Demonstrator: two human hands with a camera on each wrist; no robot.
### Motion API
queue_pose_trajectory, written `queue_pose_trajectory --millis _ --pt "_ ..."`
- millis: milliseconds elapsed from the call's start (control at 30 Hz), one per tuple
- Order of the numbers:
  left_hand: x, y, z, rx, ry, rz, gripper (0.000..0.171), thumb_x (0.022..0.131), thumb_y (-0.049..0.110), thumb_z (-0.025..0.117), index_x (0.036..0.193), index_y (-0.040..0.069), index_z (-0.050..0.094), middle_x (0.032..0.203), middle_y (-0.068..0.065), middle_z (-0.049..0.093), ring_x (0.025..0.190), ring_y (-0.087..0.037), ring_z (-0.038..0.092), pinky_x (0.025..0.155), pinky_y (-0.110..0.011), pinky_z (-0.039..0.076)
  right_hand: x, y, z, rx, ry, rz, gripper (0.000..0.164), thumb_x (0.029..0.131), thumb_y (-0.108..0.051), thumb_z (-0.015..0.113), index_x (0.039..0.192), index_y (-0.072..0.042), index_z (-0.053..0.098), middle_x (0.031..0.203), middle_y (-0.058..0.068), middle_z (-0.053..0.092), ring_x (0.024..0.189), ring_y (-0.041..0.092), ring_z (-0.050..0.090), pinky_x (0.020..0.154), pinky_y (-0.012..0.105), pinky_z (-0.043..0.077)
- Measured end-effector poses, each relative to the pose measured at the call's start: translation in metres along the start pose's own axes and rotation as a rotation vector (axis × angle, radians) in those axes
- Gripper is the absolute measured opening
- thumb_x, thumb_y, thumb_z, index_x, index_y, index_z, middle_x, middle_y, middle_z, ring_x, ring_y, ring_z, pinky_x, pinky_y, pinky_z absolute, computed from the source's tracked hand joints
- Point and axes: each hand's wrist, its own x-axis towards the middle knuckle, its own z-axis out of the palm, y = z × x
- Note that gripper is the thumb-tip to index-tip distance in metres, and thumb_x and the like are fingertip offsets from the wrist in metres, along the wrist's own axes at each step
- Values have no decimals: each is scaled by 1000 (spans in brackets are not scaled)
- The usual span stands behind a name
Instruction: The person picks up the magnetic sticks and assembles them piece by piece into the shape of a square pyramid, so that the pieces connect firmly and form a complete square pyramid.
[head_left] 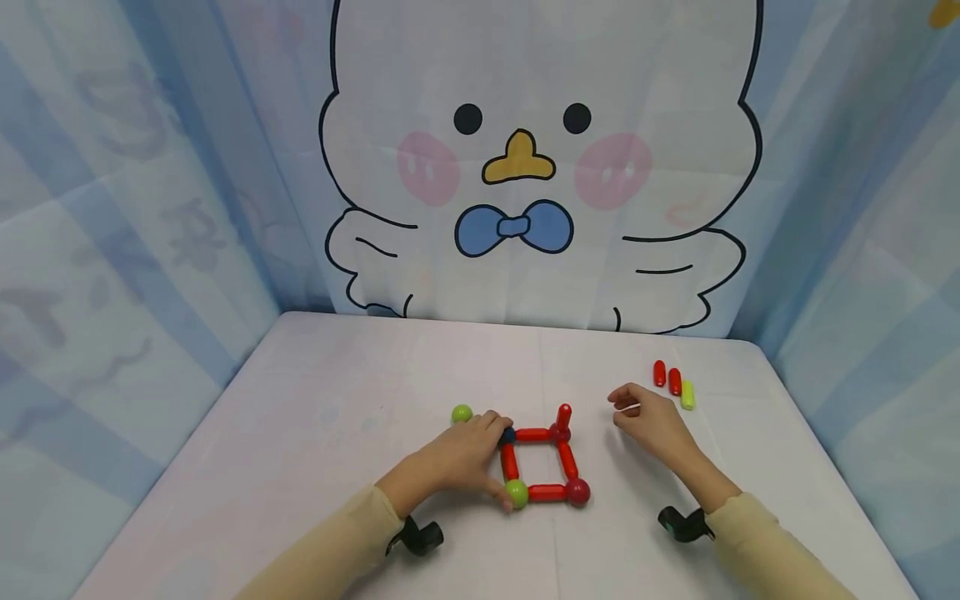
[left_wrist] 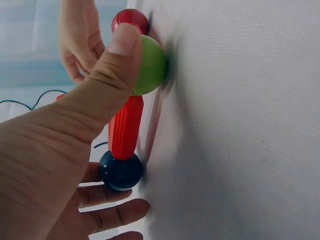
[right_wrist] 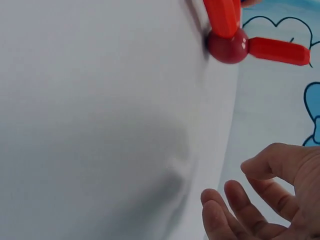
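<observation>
On the table lies a square of red magnetic rods (head_left: pixel 547 493) joined by balls. Its corners are a green ball (head_left: pixel 517 494), a dark blue ball (left_wrist: pixel 121 171) and two dark red balls, one at the near right (head_left: pixel 577 492). From the far right ball a red rod (right_wrist: pixel 279 51) stands up. My left hand (head_left: pixel 461 457) holds the square's left side, thumb on the green ball and fingers around the dark blue one. To the right, my right hand (head_left: pixel 654 423) hovers above the table with loosely bent fingers, holding nothing.
Two loose red rods, one at the far right (head_left: pixel 659 373), lie by a yellow-green rod (head_left: pixel 687 395) beyond my right hand. A loose green ball (head_left: pixel 462 413) sits just past my left hand. A printed curtain (head_left: pixel 525 283) hangs behind the table (head_left: pixel 337 375).
</observation>
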Motion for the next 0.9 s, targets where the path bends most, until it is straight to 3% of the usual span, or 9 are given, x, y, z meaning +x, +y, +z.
queue_pose_trajectory --millis 100,300,367,500,700,900 --pt "-1 2 -1 33 15 -4 115 64 76 83 150 10 45 141 -6 56 119 -18 57 106 -34 51 2 11 -7 -38 33 19 32 95 -10 66 125 1 63 125 24 66 108 38 66 92 47 59" --pt "-1 3 -2 113 66 20 63 85 57 79 125 14 58 108 1 63 91 -13 54 85 -24 52 8 33 -21 -120 122 12 31 95 -10 62 123 3 63 125 28 63 107 41 61 92 54 55" --pt "-1 3 -1 125 71 24 52 88 52 78 119 16 58 101 3 63 86 -12 52 79 -23 50 12 41 -26 -145 160 9 31 95 -11 60 122 5 64 122 30 61 106 42 59 91 56 53" --pt "-2 4 0 143 73 20 46 90 49 76 116 16 58 95 4 61 81 -11 51 74 -22 48 20 54 -34 -169 215 31 34 95 -10 59 122 9 61 120 32 57 108 45 55 93 60 50" --pt "-4 6 0 155 73 32 40 93 47 75 112 16 58 89 5 59 76 -11 51 68 -22 45 28 69 -37 -166 238 115 38 97 -11 59 128 11 55 135 40 43 122 56 45 105 69 43" --pt "-5 9 -1 151 62 60 37 90 47 75 108 19 59 81 8 58 69 -8 51 62 -21 43 36 80 -38 -147 228 127 36 97 -11 59 126 11 56 132 39 44 121 56 45 103 68 44"
